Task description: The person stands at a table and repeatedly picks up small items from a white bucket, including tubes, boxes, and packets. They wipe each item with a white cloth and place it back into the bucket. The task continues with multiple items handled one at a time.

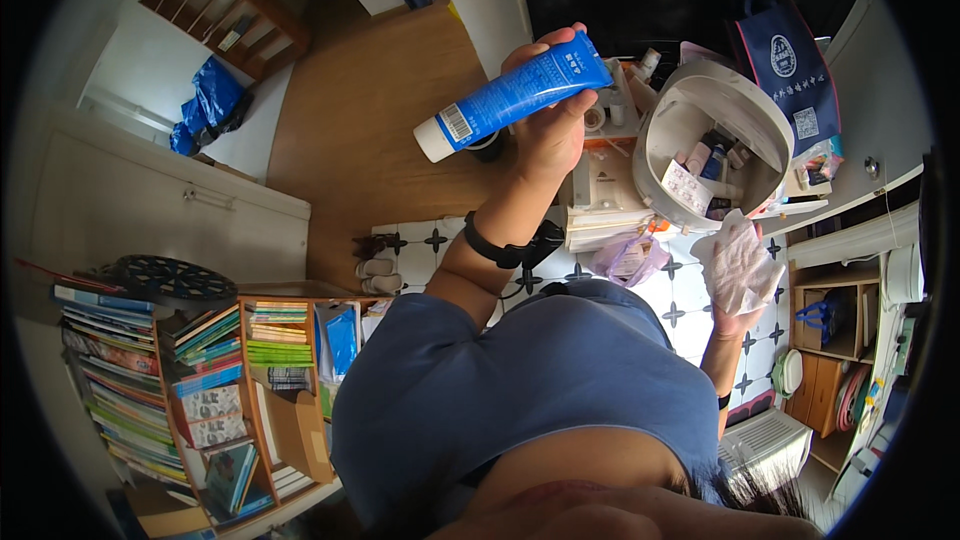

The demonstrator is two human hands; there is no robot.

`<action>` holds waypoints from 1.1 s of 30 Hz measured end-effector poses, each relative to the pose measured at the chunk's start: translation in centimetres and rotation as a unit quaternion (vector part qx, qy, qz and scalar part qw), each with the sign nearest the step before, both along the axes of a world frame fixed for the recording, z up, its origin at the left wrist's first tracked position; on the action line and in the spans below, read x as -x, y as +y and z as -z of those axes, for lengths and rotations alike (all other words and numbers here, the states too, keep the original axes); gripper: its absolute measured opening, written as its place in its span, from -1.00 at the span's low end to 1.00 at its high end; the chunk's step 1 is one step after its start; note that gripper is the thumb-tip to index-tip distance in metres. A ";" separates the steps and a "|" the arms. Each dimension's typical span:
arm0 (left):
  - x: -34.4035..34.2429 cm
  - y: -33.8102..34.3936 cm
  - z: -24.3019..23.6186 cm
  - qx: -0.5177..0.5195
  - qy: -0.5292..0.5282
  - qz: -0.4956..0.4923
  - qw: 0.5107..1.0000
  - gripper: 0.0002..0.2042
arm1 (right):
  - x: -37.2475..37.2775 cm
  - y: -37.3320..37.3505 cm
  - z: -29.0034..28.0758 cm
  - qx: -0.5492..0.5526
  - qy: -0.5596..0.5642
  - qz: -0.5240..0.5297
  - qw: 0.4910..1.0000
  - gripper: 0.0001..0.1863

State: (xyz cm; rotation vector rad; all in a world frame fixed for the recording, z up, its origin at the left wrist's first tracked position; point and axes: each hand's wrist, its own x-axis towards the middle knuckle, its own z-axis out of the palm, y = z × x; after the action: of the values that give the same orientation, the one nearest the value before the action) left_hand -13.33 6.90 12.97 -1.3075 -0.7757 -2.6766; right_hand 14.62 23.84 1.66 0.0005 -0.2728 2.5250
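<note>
My left hand (548, 130) is raised and closed around a blue tube (515, 95) with a white cap, held tilted with the cap end pointing down to the left. A black band (497, 248) circles that wrist. My right hand (738, 312) is lower at the right and grips a crumpled white wipe (738, 262). Between and above the hands stands a round white organiser box (700, 105) with its lid up, holding several small bottles and packets. The wipe sits just below the box's front rim.
A dark blue tote bag (790, 60) hangs behind the box. White boxes and a pale plastic bag (625, 258) lie under the box. A wooden bookshelf (215, 390) full of books stands at lower left. Slippers (375, 275) rest on the patterned tile floor (690, 290).
</note>
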 end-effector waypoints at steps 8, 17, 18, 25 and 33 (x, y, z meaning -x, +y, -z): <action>-0.5 0.3 -0.1 0.017 -0.003 -0.025 1.000 -0.42 | -0.2 0.1 0.1 0.004 -0.014 0.001 1.000 -0.32; -0.1 0.2 0.2 0.023 0.102 -0.057 0.993 -0.42 | -0.5 0.0 -0.1 0.014 0.010 -0.009 1.000 -0.33; 0.0 0.1 0.2 0.025 0.119 -0.059 0.991 -0.42 | -0.6 -0.1 -0.2 0.013 0.020 -0.014 1.000 -0.32; 0.5 0.0 -0.3 0.089 0.251 -0.142 0.953 -0.55 | -0.9 0.3 0.6 -0.005 0.040 -0.018 0.999 -0.27; -1.0 -0.8 -1.0 0.325 0.417 -0.245 0.812 -0.57 | -1.6 0.2 0.5 0.408 0.230 -0.092 0.879 -0.43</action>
State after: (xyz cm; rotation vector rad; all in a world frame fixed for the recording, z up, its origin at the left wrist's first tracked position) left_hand -12.34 6.08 13.95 -1.8284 -1.6116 -1.2242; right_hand 16.20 24.02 1.16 0.2994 1.0225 2.5299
